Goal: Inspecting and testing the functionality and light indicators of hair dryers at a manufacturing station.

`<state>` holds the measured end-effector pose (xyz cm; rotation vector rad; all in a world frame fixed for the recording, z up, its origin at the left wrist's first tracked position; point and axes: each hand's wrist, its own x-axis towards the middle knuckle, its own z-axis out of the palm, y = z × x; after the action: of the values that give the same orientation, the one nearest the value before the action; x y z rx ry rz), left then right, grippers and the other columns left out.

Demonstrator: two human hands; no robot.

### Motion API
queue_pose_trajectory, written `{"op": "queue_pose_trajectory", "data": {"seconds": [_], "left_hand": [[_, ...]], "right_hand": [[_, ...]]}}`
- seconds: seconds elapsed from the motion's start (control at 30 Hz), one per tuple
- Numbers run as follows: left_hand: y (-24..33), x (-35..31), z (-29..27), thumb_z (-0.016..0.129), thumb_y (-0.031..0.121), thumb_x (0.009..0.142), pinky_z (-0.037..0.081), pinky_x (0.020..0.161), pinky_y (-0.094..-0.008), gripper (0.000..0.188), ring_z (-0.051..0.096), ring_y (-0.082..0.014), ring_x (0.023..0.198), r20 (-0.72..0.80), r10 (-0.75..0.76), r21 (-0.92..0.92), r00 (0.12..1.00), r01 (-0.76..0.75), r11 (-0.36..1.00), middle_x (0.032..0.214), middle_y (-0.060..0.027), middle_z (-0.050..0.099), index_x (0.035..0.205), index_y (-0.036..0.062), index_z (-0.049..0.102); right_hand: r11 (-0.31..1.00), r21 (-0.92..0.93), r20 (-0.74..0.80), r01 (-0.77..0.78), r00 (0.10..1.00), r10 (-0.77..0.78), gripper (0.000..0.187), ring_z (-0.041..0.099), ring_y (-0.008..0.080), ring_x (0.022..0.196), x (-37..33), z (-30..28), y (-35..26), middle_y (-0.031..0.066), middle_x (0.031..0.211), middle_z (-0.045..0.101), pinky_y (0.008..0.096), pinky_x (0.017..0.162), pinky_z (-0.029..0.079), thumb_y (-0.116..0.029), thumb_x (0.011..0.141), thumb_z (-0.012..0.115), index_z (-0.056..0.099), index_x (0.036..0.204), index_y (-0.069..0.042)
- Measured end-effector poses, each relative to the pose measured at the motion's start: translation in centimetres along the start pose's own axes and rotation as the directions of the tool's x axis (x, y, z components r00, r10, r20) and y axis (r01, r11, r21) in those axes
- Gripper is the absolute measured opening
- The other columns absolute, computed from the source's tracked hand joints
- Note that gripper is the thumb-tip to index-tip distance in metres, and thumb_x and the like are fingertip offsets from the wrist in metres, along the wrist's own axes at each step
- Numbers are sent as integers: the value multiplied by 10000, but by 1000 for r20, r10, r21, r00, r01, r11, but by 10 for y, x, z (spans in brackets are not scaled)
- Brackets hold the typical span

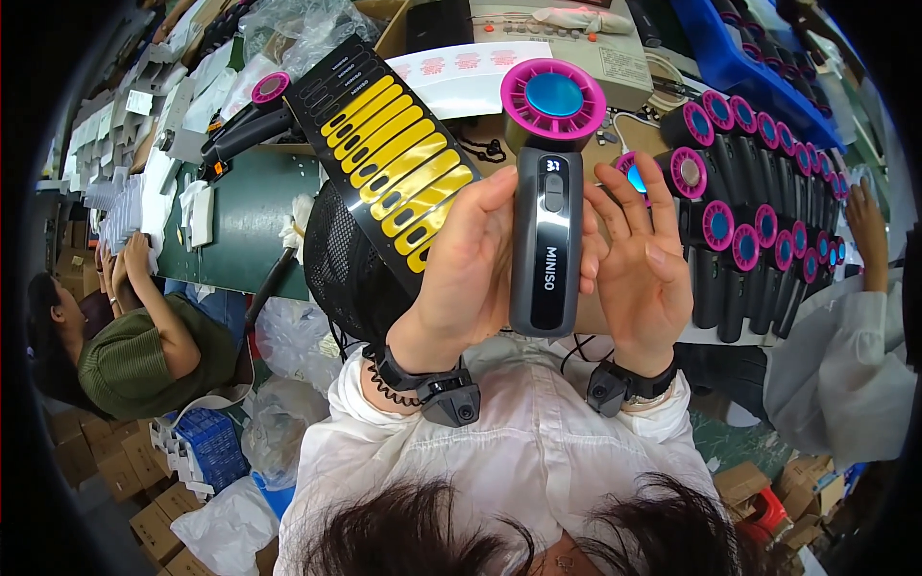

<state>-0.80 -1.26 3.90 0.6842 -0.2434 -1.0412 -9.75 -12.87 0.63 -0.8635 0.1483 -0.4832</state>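
Upright in front of me is a dark grey handheld fan (545, 250), with a pink ring round a blue centre, a glossy black front strip and a lit display. My left hand (468, 259) grips its handle from the left, thumb up along the side. On the other side my right hand (642, 254) is open, palm up and fingers spread. Its fingertips are close to the handle's right edge; whether they touch it I cannot tell. Left of the fan, a black label sheet (384, 144) with yellow strips slants down behind my left hand.
Several similar fans (744, 226) stand in rows at the right, near a blue bin (749, 67). Another fan (252, 120) lies on the green table (240, 240) at the left. A white sticker sheet (471, 67) lies beyond. One person (154, 346) sits left; another person's sleeve (845, 355) shows right.
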Motion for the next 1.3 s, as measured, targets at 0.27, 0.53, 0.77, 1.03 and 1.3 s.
{"op": "queue_pose_trajectory", "data": {"seconds": [0.27, 0.53, 0.77, 1.03, 1.3], "left_hand": [[-1, -5, -2, 225, 406, 911, 491, 660, -311, 496, 566, -215, 707, 16, -15, -96, 1000, 16, 995, 877, -115, 556, 996, -8, 485], [4, -4, -2, 213, 420, 905, 485, 675, -302, 552, 564, -221, 732, 109, 8, -193, 994, 13, 981, 903, -130, 542, 989, -52, 487], [13, -3, 1, 225, 480, 888, 457, 555, -303, 581, 540, -240, 630, -4, -15, -248, 1000, 14, 969, 912, -136, 518, 1091, -30, 416], [5, -15, -25, 269, 429, 911, 481, 561, -303, 484, 554, -240, 623, 62, -66, -311, 996, 83, 947, 904, -140, 539, 1074, 5, 437], [34, -75, -50, 313, 405, 905, 468, 518, -282, 444, 547, -209, 602, 154, 98, -185, 983, -69, 980, 856, -128, 524, 1077, 7, 412]], "right_hand": [[1000, -8, -12, -18, 1000, 18, 727, 382, 301, 1181, -4, 1, 2, 206, 1293, 351, 364, 995, 313, -269, 759, 502, 178, 1358, -13], [999, -27, -32, -28, 999, 27, 725, 416, 285, 1128, -1, 3, 2, 209, 1288, 356, 282, 736, 485, -269, 762, 501, 180, 1359, -12], [999, 9, -102, -46, 994, 47, 718, 522, 217, 928, 3, 9, 7, 203, 1287, 364, 236, 555, 492, -249, 766, 505, 177, 1360, -15], [992, 95, 67, -84, 995, 78, 667, 534, 168, 844, -4, 19, 13, 169, 1226, 427, 237, 541, 474, -187, 797, 487, 177, 1365, -23], [983, -114, 113, -142, 981, 155, 552, 527, 201, 902, -3, 45, 28, 137, 1022, 522, 312, 841, 408, -206, 785, 492, 335, 1259, 29]]}}
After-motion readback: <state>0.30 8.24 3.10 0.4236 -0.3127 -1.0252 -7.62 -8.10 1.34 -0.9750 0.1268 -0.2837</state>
